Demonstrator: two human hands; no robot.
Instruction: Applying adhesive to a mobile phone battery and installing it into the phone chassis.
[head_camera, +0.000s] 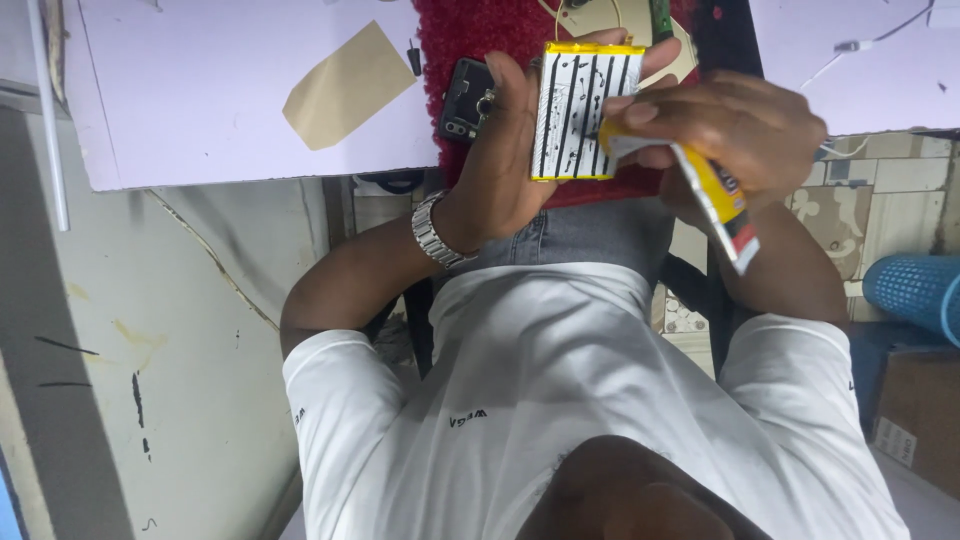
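The left hand is clamped on a flat rectangular battery pack with a yellow edge wrap and a white face, thumb along its near long edge and fingertips curled over the far corner, holding it face-up in the air. The right hand is closed around a yellow squeeze tube of adhesive with a red and black end, its white nozzle end touching the battery's right edge about halfway along.

The battery's face is already crossed by several dark lines of glue running lengthwise, side by side over most of its width, with a few short cross strokes. Judging from this, the laying of glue is far along: only the strip at the right edge, where the nozzle sits, seems left to cover, and the battery has not yet been set into anything.

The battery's long axis runs away from the person's body, tilted slightly. The tube slants off from the battery's right edge, its crimped tail toward the person's right arm.

Just left of the battery, partly behind the left hand, a black phone body lies on a dark red fuzzy mat. That mat rests on the pale lilac bench, where a tan paper piece lies well left of the battery.
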